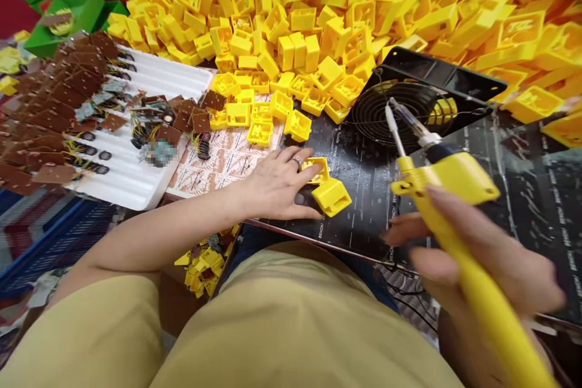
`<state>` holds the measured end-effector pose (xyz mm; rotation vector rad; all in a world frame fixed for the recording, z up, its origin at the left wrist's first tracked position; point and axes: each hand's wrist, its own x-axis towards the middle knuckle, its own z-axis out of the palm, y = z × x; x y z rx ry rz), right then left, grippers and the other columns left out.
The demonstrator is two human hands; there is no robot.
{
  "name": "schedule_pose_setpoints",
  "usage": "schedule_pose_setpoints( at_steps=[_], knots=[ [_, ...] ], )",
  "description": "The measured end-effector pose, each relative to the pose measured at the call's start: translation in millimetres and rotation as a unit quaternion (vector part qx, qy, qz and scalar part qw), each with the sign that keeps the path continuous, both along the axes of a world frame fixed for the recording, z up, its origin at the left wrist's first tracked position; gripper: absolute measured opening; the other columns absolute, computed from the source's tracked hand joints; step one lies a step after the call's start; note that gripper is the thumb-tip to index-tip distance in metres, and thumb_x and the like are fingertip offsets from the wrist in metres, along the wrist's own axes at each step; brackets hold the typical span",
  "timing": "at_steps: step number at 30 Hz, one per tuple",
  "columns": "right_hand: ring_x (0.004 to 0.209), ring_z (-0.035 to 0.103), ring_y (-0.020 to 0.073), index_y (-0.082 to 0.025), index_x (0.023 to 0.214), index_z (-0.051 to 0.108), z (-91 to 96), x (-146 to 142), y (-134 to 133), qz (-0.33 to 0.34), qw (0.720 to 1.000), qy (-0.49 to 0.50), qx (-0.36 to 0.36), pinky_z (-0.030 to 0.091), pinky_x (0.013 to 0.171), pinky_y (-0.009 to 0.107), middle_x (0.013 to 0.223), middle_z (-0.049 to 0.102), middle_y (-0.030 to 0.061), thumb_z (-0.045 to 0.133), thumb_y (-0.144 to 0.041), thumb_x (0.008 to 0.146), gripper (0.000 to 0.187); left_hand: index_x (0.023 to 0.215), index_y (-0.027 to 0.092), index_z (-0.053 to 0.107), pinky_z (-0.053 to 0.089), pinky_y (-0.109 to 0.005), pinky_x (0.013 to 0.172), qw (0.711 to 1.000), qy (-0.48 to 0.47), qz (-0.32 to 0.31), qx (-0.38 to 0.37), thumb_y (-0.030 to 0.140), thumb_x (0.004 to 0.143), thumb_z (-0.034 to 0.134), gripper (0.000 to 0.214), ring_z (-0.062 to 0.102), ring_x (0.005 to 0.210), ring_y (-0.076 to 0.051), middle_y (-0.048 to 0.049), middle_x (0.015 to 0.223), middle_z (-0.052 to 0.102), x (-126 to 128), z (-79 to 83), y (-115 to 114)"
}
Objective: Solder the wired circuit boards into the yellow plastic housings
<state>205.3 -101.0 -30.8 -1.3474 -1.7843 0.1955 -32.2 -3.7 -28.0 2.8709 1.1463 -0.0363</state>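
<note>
My left hand [284, 185] lies palm down on the black bench mat [359, 224], its fingers spread. Beside its fingertips sit two small yellow plastic housings: an open-faced one [319, 168] partly behind the index finger, and a tilted one [333, 197] near the thumb. Whether the fingers touch them I cannot tell. My right hand [491, 254] is wrapped around the handle of a yellow soldering gun [459, 179], raised over the mat with its metal tip pointing away from me. The hand is slightly blurred.
A big heap of yellow housings [295, 12] fills the back. A black fan [409, 103] with a wire guard stands behind the soldering gun. To the left, a white foam tray [150, 185] carries brown circuit boards [40, 115] with wires. Further left is a blue basket [50, 242].
</note>
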Motion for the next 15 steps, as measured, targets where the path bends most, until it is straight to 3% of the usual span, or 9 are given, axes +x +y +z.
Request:
schedule_pose_setpoints(
  at_steps=[2,6,11,15],
  knots=[
    [0.079,0.066,0.0238,-0.028,0.131,0.056,-2.4,-10,8,0.026,0.998,-0.048,0.006,0.053,0.069,0.037,0.091,0.067,0.0072,0.065,-0.052,0.086,0.051,0.135,0.014,0.054,0.041,-0.047,0.104,1.0,-0.015,-0.01,-0.022,0.062,0.087,0.057,0.068,0.05,0.129,-0.035,-0.0202,0.145,0.051,-5,-5.7,3],
    [0.085,0.066,0.0235,-0.026,0.119,0.061,-15.8,-26,34,0.059,0.993,-0.106,0.011,0.052,0.069,0.033,0.091,0.067,0.007,0.071,-0.046,0.083,0.042,0.121,0.012,0.063,0.046,-0.041,0.099,1.0,-0.024,-0.01,-0.013,0.035,0.096,0.051,0.036,0.058,0.117,-0.03,-0.0159,0.129,0.063,-10,-11.3,9],
    [0.082,0.066,0.0212,-0.022,0.112,0.059,-27.8,-36,50,0.123,0.973,-0.191,0.04,0.052,0.067,0.031,0.089,0.068,0.0059,0.067,-0.023,0.087,0.026,0.121,0.007,0.059,0.05,-0.041,0.087,0.999,0.007,0.044,0.014,0.028,0.092,0.05,0.037,0.062,0.102,-0.031,-0.0164,0.11,0.068,-20,-1.4,-1],
    [0.099,0.068,0.0203,-0.022,0.12,0.051,-34.6,-40,47,0.162,0.979,-0.114,0.042,0.057,0.082,0.031,0.11,0.068,0.008,0.067,-0.018,0.086,0.038,0.135,0.011,0.051,0.048,-0.04,0.093,0.999,-0.013,0.02,-0.049,0.021,0.088,0.055,0.048,0.06,0.111,-0.029,-0.0145,0.128,0.065,-32,3.8,-18]
  ],
)
